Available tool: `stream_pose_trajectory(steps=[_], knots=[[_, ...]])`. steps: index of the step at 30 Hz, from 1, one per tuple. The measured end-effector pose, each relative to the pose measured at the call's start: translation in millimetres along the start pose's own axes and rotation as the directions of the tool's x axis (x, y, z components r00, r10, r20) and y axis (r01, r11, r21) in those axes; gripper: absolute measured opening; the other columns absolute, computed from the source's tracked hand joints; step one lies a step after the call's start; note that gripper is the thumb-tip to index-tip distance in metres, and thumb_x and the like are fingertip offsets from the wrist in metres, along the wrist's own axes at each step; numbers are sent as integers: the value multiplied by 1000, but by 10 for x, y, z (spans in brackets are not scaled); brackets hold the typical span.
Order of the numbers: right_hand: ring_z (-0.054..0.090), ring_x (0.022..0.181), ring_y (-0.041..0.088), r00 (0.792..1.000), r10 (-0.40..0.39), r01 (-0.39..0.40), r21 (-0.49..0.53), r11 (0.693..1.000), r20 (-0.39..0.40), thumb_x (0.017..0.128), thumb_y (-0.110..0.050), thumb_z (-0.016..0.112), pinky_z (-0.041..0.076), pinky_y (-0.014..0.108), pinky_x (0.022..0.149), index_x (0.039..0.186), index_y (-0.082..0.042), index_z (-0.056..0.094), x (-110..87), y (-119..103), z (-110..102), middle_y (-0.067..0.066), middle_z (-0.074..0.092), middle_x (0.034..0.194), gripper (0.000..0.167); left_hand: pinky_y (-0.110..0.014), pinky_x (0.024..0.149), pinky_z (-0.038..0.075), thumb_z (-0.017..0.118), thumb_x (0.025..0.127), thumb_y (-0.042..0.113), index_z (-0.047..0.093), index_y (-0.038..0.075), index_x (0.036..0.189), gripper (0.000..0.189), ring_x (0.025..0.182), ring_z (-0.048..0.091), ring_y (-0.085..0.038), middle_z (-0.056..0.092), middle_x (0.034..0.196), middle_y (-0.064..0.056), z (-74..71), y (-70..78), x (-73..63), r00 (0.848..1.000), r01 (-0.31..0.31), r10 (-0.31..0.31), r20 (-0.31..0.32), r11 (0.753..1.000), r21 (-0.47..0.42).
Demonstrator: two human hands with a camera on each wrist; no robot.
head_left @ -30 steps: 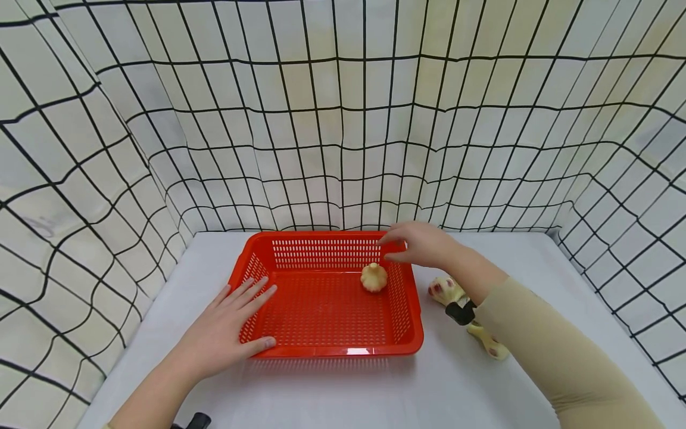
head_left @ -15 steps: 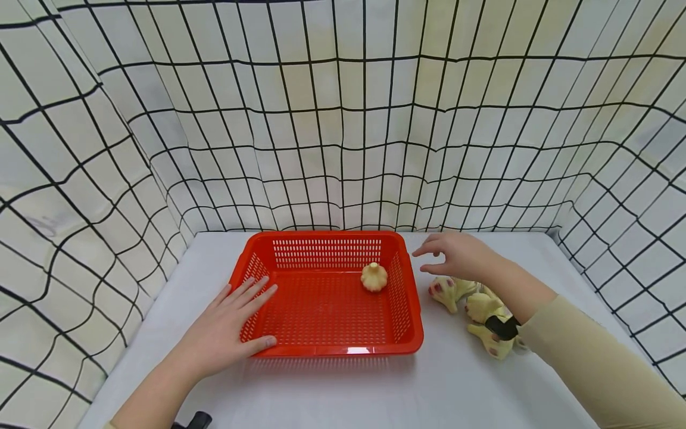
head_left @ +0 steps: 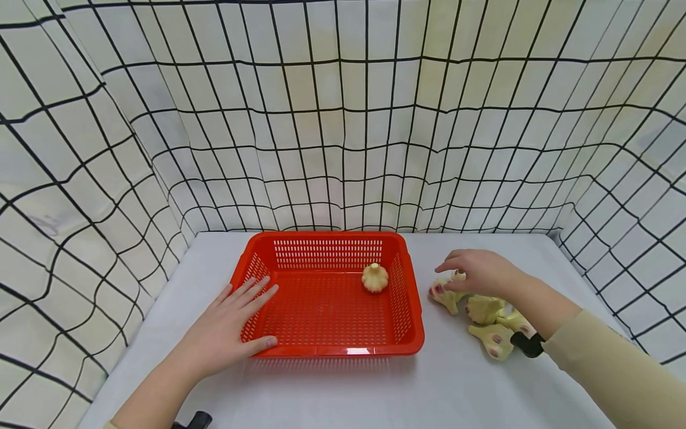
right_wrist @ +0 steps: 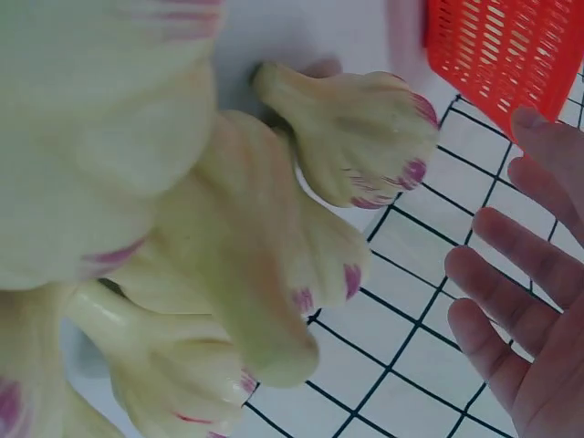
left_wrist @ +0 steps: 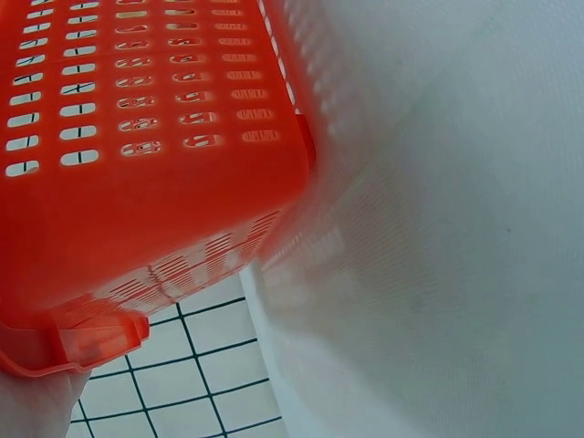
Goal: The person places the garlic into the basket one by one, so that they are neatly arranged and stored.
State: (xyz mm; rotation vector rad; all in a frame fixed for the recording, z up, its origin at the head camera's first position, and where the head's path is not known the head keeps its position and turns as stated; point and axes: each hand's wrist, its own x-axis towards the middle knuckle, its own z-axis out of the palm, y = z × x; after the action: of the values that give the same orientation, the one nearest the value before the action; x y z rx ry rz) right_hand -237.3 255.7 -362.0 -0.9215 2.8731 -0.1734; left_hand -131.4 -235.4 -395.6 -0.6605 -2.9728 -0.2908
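Note:
A red plastic basket [head_left: 332, 350] stands on the table, with one garlic bulb [head_left: 374, 279] near its inner right wall. My left hand [head_left: 224, 332] rests over the basket's left rim, fingers spread and straight. In the left wrist view the basket's slotted side [left_wrist: 146, 205] fills the upper left. Right of the basket lie several pale garlic bulbs [head_left: 494, 341] with purple marks. Just above the far ones hovers my right hand [head_left: 485, 273], fingers loosely bent and holding nothing. The right wrist view has the bulbs [right_wrist: 365, 137] close by, apart from the fingers [right_wrist: 497, 265].
A white cloth covers the table [head_left: 332, 393]. White walls with black netting [head_left: 343, 149] enclose the back and both sides. A black strap piece [head_left: 527, 344] sits at the right wrist, another [head_left: 198, 420] at the left.
My right hand has moved from above the basket's right rim, rightward and toward me, to the garlic bulbs. More bulbs are uncovered. My left hand and the basket have stayed put.

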Motion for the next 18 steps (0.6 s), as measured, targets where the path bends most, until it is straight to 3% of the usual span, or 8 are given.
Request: stream_pose_trajectory(steps=[4,10,18], knots=[[64,104,23,999,32,-31,-19,999,38,88,-39,75,55,48,89,120,-21,73,28,10,64,1,67,117,38,-42,122,-6,65,85,64,32,26,157,88,148,25,-32,25,163,-2,6,1,3,1000,1,-1,1,1000,0],[64,106,26,995,60,-58,-30,998,79,87,-36,75,54,50,88,122,-19,72,76,22,139,2,67,116,39,-46,122,-2,67,84,62,33,25,156,88,148,25,-33,24,163,-1,6,7,10,1000,2,-2,4,1000,1],[64,108,26,987,96,-95,-18,995,131,87,-36,76,54,51,89,122,-22,72,155,38,219,1,69,116,38,-44,122,-4,67,84,62,32,26,157,88,147,25,-33,22,164,0,6,-3,6,1000,-4,4,3,1000,6]])
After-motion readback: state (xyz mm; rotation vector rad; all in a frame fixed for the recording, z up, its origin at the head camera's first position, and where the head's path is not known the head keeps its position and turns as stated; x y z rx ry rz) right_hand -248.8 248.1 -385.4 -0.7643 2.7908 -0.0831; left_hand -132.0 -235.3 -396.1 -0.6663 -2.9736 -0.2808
